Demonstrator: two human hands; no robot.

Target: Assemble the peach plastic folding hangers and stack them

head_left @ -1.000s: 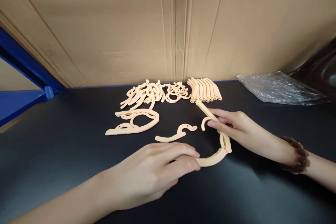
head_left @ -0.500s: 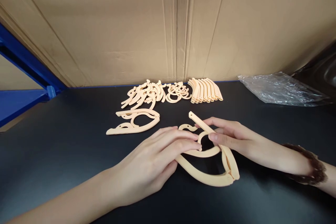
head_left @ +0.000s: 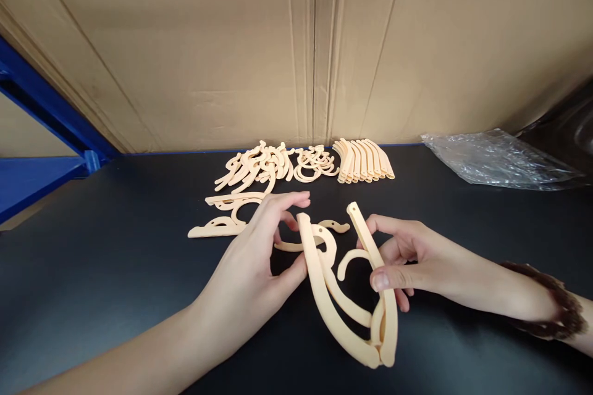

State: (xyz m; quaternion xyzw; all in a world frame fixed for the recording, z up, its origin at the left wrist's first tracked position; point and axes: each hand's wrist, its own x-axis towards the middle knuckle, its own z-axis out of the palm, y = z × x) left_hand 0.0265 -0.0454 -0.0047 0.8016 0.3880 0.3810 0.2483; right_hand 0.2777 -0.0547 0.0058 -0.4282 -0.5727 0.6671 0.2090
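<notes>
Joined cream plastic pieces (head_left: 333, 302) form a pointed loop, its tip toward me, with a curved hook piece inside. My right hand (head_left: 403, 259) grips the right arm of this assembly between thumb and fingers. At the left arm, my left hand (head_left: 273, 247) has its thumb beside the piece and its fingers spread apart. Under and behind the assembly, a loose curved piece (head_left: 336, 226) lies on the black table. A similar joined assembly (head_left: 215, 231) rests to the left, partly hidden by my left hand.
At the back of the black table (head_left: 115, 259) lie a heap of hooked pieces (head_left: 259, 163), some curved hooks (head_left: 315, 163) and a row of straighter arms (head_left: 364, 160). Clear plastic bag (head_left: 495, 157) at the back right. Blue frame (head_left: 50, 105) at left, cardboard (head_left: 208, 43) behind.
The assembly has turned, its tip swinging toward me and its left arm rising. My left hand has moved left and its fingers have opened. My right hand still grips the right arm.
</notes>
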